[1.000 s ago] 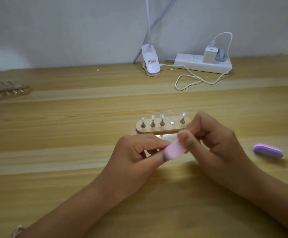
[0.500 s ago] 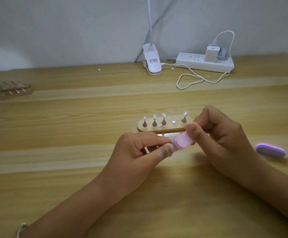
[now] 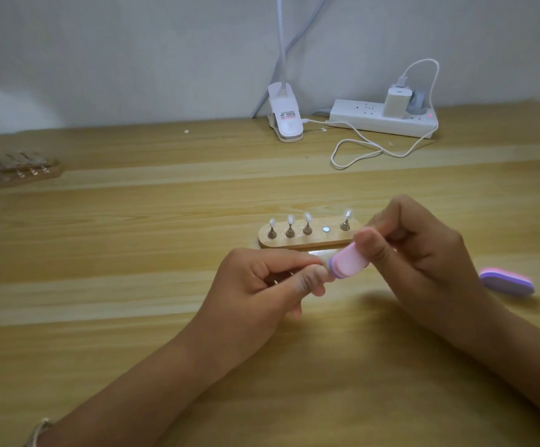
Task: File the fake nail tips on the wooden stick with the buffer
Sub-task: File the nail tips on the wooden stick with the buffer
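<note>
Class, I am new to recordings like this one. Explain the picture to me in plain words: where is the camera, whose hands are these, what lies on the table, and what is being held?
No machine here: a person works with two bare hands, and the single picture comes from a camera worn on the head, looking down. The right hand holds a pink buffer. The left hand pinches something small at the buffer's end; it is hidden, but is probably a nail tip off the wooden holder behind, which carries four nail tips on pegs and one vacant spot. On the table a second buffer lies to the right and another holder at far left. By the wall are a clip lamp and a power strip with a charger.
</note>
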Tool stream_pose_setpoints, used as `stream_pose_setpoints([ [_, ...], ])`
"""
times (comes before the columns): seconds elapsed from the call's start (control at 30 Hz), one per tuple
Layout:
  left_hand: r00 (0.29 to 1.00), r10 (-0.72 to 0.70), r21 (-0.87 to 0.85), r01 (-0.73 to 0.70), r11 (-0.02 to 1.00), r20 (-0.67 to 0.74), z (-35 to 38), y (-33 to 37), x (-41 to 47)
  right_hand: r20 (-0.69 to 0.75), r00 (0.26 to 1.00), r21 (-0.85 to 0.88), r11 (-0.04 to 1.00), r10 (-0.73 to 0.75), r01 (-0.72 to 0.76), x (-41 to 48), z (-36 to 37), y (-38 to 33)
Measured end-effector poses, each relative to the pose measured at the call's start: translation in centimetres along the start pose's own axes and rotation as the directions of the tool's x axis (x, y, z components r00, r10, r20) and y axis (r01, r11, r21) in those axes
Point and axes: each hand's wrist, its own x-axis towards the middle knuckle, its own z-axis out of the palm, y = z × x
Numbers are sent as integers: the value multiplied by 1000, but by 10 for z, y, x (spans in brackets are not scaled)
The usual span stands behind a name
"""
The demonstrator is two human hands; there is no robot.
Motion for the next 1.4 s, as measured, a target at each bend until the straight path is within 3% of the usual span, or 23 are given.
stream_pose_setpoints([
  [0.13,1000,9,-13,-9,1000,7,1,1,0,63,996,-1,998,-57,57,-5,9,-3],
  [0.27,1000,-17,-50,17,999,5,-1,1,0,-18,1000,-1,1000,-3,3,0,2,-2],
  [0.4,1000,-2,-48,2,999,15,1,1,0,61,996,-23,997,-67,69,-5,7,-4],
  [0.53,1000,-25,-85,26,996,11,-1,0,1,-21,1000,-6,1000,-13,12,0,1,-3],
  [0.67,1000,-10,-79,12,997,24,1,0,1,58,996,-21,997,-67,69,-6,8,-4],
  [0.8,998,-55,-132,57,990,19,0,-1,2,-23,1000,2,1000,-16,16,-1,4,-4],
  [0.93,999,-36,-127,38,991,22,1,-1,2,33,997,0,998,-65,65,-6,10,-5],
  [1.3,997,-65,-229,74,971,48,0,1,2,-47,998,31,999,-31,33,-1,4,-6],
  [1.4,997,-50,-225,63,972,63,2,2,2,9,998,32,997,-69,69,-5,8,-9],
])
